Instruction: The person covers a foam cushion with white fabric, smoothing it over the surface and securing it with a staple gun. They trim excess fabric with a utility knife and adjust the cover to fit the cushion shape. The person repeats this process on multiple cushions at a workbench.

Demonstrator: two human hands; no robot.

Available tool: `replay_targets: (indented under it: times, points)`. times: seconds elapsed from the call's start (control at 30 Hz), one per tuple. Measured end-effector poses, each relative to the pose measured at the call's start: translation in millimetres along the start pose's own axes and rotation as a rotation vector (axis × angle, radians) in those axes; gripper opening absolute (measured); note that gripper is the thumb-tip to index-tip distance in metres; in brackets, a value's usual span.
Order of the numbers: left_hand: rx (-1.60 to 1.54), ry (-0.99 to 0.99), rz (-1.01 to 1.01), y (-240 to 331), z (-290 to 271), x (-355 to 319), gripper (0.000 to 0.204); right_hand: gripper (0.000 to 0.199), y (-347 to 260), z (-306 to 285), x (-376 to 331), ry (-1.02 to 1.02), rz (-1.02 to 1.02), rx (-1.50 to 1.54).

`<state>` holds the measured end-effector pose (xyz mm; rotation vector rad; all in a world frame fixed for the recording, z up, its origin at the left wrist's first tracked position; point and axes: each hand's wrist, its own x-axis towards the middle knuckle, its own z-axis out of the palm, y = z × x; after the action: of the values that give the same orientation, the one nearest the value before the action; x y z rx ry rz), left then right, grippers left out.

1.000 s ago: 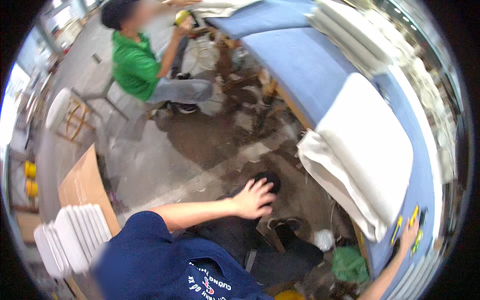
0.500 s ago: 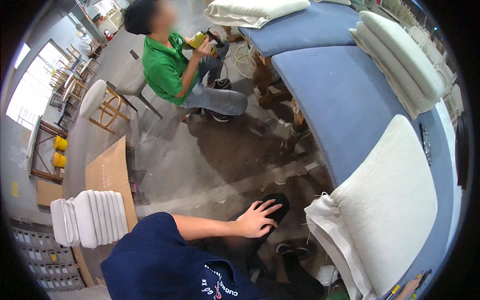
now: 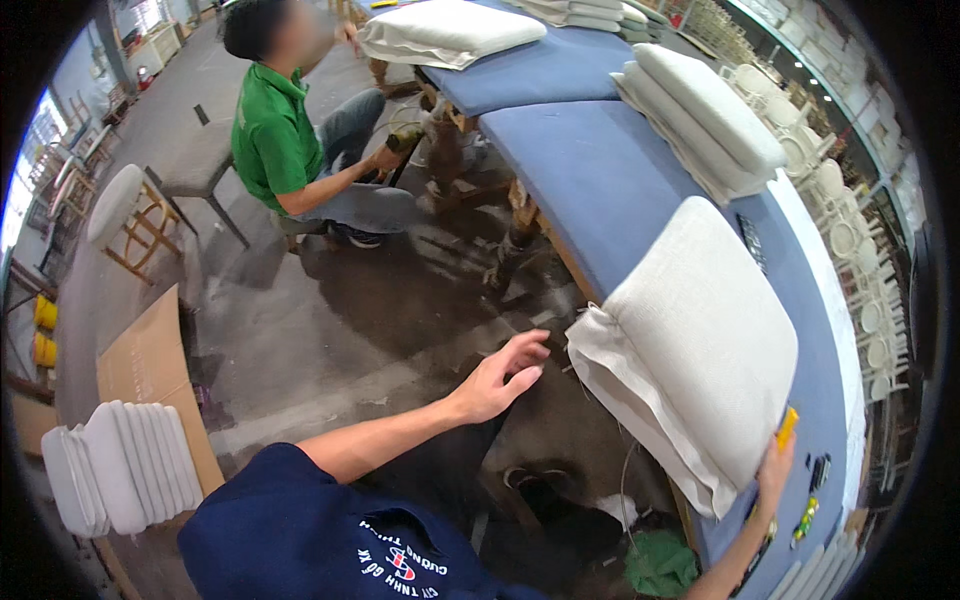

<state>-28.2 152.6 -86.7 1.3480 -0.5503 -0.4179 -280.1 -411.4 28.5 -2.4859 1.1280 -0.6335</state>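
A cream fabric-covered cushion (image 3: 710, 320) lies on the near part of the blue padded table, its loose seam edge and threads hanging over the table's side. My left hand (image 3: 505, 378) is raised a little short of that edge, fingers apart with nothing in them. At the cushion's right side, my right hand (image 3: 772, 478) is closed round a yellow tool (image 3: 788, 428); its exact kind is unclear. Beside that hand are a black-handled tool (image 3: 820, 468) and a small green-and-yellow tool (image 3: 805, 520).
Folded cream covers (image 3: 705, 120) and another cream cushion (image 3: 450, 30) rest on the blue table (image 3: 570, 150). A seated person in green (image 3: 280, 140) holds a hose-fed tool. Stacked pale cushions (image 3: 125, 465) stand at left near cardboard (image 3: 150, 350). A green bag (image 3: 660, 563) lies below the table.
My left hand has lifted off my knee toward the cushion. My right hand has come up beside the cushion with the yellow tool. The seated person has lowered the tool, and the view has shifted right.
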Motion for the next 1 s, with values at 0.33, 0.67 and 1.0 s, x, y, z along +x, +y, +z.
replay_targets:
  times: [0.33,0.67,1.0]
  points:
    - [0.15,0.114,0.032,49.2,16.6,67.7,0.025,0.043,-26.7,22.9,-71.0,0.073,0.075,0.072]
    - [0.165,-0.076,-0.256,83.4,-32.2,136.9,0.06,0.033,-187.3,-47.6,-166.8,-0.155,-0.052,0.576]
    - [0.468,0.163,0.11,39.6,-12.6,136.5,0.027,0.044,-370.6,38.7,-101.0,-0.523,-0.592,0.259]
